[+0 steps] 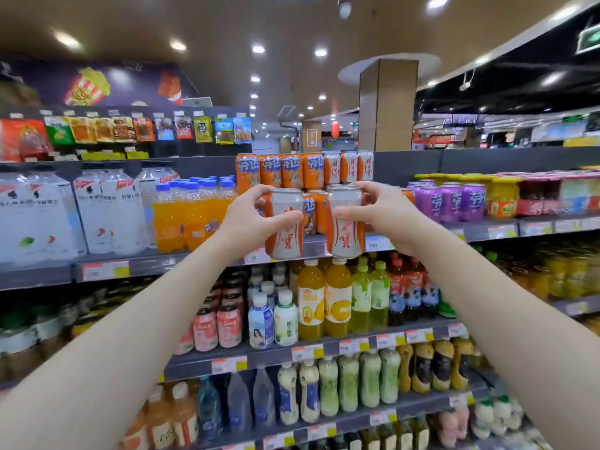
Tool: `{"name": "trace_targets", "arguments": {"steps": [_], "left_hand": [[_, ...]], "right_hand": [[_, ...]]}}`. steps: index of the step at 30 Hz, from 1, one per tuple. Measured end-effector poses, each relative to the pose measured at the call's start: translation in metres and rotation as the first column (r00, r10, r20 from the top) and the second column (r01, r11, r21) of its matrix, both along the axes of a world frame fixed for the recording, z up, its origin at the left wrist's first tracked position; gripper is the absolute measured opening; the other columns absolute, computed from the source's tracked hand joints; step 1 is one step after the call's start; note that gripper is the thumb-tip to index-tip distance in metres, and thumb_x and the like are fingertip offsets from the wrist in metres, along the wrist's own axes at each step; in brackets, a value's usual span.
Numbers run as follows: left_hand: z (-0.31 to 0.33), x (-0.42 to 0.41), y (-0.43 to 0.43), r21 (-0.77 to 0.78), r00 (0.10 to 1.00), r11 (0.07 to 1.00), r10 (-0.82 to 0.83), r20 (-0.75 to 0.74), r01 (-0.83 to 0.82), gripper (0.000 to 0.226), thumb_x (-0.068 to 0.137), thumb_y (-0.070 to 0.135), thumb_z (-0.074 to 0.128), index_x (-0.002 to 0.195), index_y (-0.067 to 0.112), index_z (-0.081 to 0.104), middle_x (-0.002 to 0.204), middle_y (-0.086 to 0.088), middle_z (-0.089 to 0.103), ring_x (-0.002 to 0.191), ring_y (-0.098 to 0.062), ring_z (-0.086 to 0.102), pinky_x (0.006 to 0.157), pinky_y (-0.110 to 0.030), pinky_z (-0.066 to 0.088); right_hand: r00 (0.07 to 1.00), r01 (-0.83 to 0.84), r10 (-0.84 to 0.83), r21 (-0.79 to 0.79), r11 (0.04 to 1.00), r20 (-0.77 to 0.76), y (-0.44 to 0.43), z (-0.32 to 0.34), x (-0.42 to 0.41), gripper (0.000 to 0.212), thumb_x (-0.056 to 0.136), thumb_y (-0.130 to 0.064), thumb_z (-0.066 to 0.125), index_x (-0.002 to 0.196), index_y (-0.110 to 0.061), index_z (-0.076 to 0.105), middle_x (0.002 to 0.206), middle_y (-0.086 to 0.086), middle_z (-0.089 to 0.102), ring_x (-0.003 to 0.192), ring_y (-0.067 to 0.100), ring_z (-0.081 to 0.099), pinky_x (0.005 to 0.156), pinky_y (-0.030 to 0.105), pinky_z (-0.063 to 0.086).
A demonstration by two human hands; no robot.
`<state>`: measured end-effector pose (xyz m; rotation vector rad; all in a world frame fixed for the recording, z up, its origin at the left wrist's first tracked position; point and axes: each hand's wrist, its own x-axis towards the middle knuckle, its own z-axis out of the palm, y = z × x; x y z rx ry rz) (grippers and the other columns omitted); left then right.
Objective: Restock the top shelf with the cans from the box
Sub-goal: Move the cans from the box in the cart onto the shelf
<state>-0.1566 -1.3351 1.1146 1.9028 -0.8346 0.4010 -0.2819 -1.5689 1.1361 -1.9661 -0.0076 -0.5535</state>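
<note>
My left hand (pixel 250 219) grips a white and orange can (pixel 285 233) upright, held up in front of the top shelf (pixel 201 259). My right hand (pixel 383 212) holds a matching can (pixel 345 235) beside it, the two cans a small gap apart. Both cans hang in front of the shelf edge, below a stacked upper row of orange cans (pixel 281 170) and white and orange cans (pixel 349 167). More orange cans stand behind the held ones. The box is out of view.
Orange soda bottles (pixel 185 216) and large water packs (pixel 107 209) fill the top shelf's left part. Purple cans (pixel 451 201) and yellow packs sit to the right. Lower shelves carry juice and tea bottles (pixel 324 300). A snack rack (pixel 130 129) stands behind on the left.
</note>
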Motion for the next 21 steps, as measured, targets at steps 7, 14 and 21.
{"name": "trace_targets", "arguments": {"steps": [7,14,21], "left_hand": [[0.033,0.052,-0.075,0.002,0.997,1.000,-0.017,0.070,0.017,0.077,0.064,0.079,0.080,0.127,0.039,0.060,0.115,0.010,0.070,0.104,-0.010,0.068,0.087,-0.040,0.062],[0.058,0.109,-0.131,-0.020,0.990,0.996,-0.084,0.116,0.087,0.062,0.073,0.063,0.084,0.125,0.039,0.062,0.109,0.010,0.073,0.098,-0.006,0.071,0.081,-0.030,0.061],[0.066,0.165,-0.161,-0.040,0.991,0.999,-0.022,0.129,0.028,0.066,0.071,0.065,0.083,0.127,0.037,0.062,0.111,0.011,0.071,0.102,-0.006,0.067,0.085,-0.037,0.061]], "right_hand": [[0.999,0.011,-0.006,-0.111,0.994,0.043,-0.063,0.033,0.056,0.105,0.054,-0.062,0.091,0.146,-0.030,0.051,0.128,0.000,0.067,0.104,0.016,0.073,0.089,0.042,0.061],[0.994,-0.077,0.079,-0.034,0.996,0.069,-0.124,0.061,0.124,0.039,0.084,-0.021,0.082,0.120,-0.022,0.066,0.107,0.002,0.078,0.099,0.016,0.075,0.088,0.037,0.060],[0.993,-0.089,0.085,0.050,0.995,0.078,-0.180,0.073,0.212,0.042,0.086,-0.018,0.080,0.125,-0.010,0.065,0.111,0.007,0.077,0.102,0.020,0.075,0.094,0.046,0.059]]}}
